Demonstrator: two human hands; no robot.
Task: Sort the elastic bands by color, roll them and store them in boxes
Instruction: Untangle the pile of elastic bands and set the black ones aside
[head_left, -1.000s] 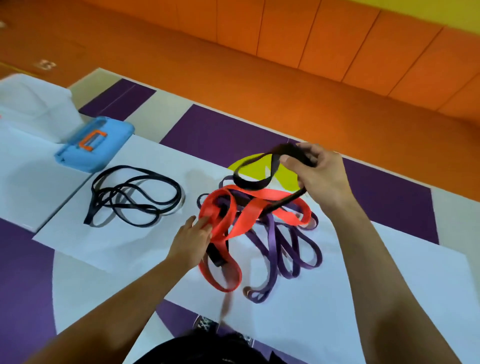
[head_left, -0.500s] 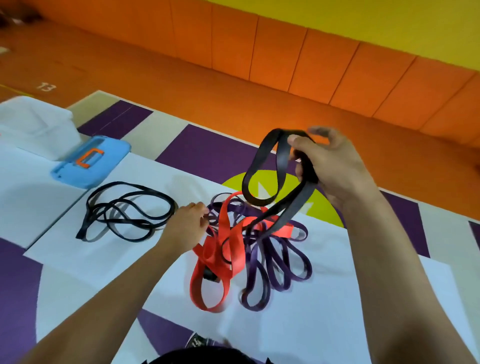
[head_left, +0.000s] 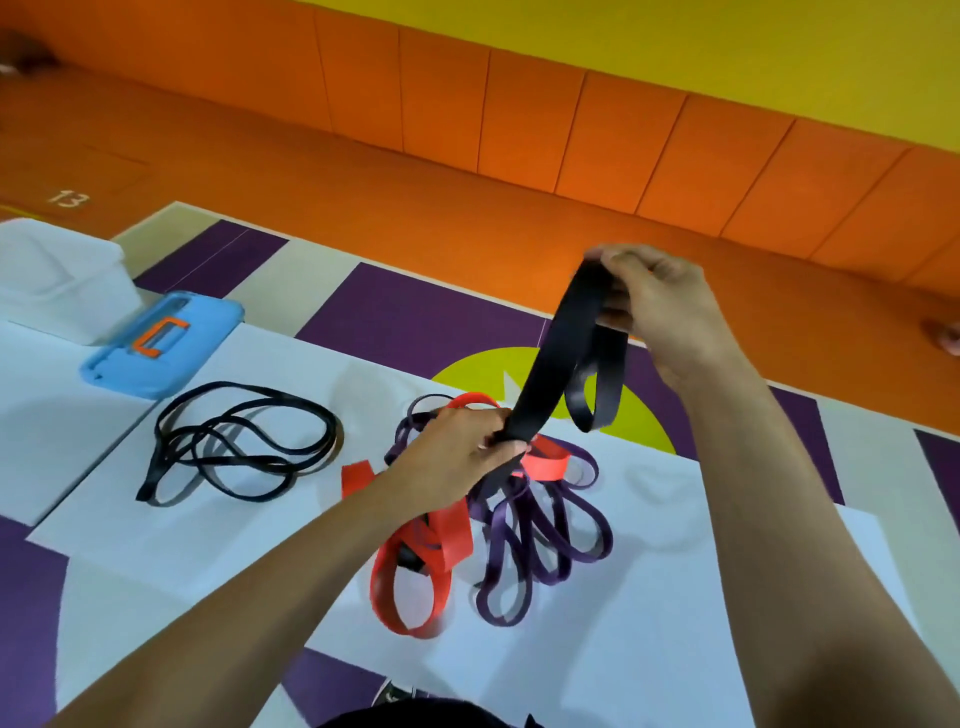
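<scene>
- right hand raised above the white sheet, fingers clenched on the top fold of the wide black band
- left hand lower, just over the tangle, fist closed on the bottom end of the same wide black band; the band runs taut and slanted between the two hands, with one loop hanging free under the right hand
- red band lies on the sheet near its middle, partly under the left hand, one loop reaching toward the near edge
- purple bands in a pile of loops touching the red band on its right side
- thin black bands in a loose coil toward the sheet's left end, apart from the tangle
- blue lid with orange handle at the far left corner of the sheet
- white box just behind the blue lid, touching it
</scene>
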